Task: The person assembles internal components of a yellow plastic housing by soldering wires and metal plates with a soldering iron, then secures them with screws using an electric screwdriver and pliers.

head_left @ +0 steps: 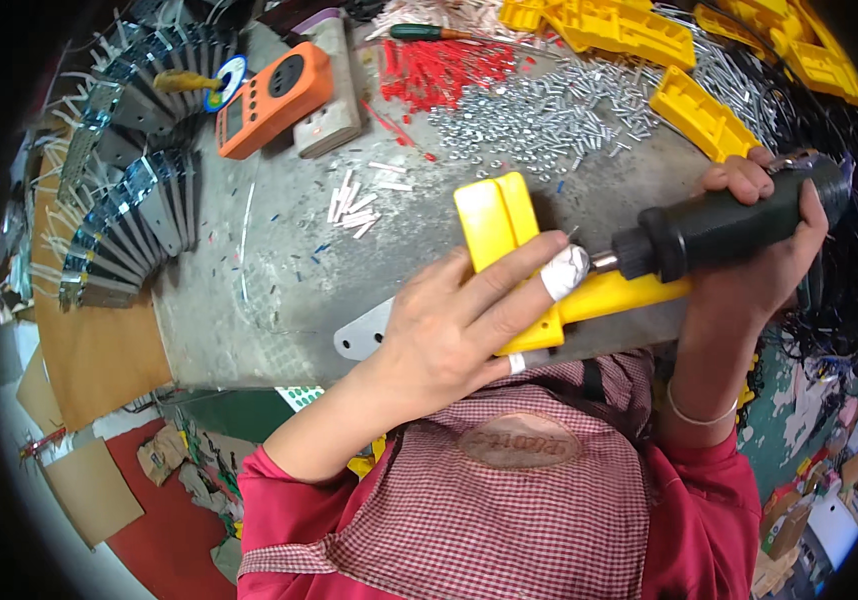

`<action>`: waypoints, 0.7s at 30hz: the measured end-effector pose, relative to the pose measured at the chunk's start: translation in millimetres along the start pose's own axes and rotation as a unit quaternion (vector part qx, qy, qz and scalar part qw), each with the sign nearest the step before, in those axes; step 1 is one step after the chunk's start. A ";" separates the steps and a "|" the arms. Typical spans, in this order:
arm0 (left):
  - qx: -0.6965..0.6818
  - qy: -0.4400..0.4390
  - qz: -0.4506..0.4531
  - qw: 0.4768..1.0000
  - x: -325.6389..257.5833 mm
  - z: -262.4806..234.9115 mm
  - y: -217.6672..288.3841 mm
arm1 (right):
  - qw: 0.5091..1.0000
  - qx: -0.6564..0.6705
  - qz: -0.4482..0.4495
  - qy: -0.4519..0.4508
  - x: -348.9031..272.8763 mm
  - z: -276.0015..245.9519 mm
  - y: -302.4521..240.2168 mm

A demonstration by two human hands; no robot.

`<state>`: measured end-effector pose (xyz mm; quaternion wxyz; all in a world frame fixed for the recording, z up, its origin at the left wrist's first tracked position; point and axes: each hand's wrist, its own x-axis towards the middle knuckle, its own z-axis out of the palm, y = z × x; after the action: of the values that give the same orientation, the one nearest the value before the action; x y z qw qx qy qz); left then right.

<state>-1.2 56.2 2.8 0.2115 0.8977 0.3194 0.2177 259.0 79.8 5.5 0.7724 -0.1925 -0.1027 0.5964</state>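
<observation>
My left hand (449, 315) presses around a yellow plastic housing (494, 218) at the front edge of the bench, with white tape wrapped on a fingertip. From under that hand a flat metal plate (357, 338) with holes sticks out to the left. My right hand (761, 268) grips a black electric screwdriver (719, 230), held nearly level. Its metal tip points left and reaches the taped finger over the housing. Where the tip meets the work is hidden by that finger.
Loose screws and nuts (539, 115), red pieces (439, 75) and white sticks (352, 205) lie on the bench. An orange meter (274, 98) sits at the back left, beside rows of metal blade-like pieces (134, 210). More yellow housings (704, 112) and black cables (854, 240) are at the right.
</observation>
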 end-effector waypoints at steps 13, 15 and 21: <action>0.346 0.055 -0.031 0.936 48.0 -30.9 -60.5 | 0.999 -0.005 -0.027 -0.017 -2.4 -22.6 -8.0; 0.413 -0.005 0.005 0.911 57.1 -26.8 -64.0 | 0.999 0.011 -0.020 -0.032 -5.7 -20.9 -7.7; 0.381 0.045 -0.008 0.923 57.2 -27.6 -70.1 | 0.998 0.049 0.004 -0.038 -3.2 -20.6 -9.6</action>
<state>-9.3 150.4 3.5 -0.1594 0.8971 0.3948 0.1183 274.6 71.1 -8.8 0.7744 -0.1314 -0.1021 0.6105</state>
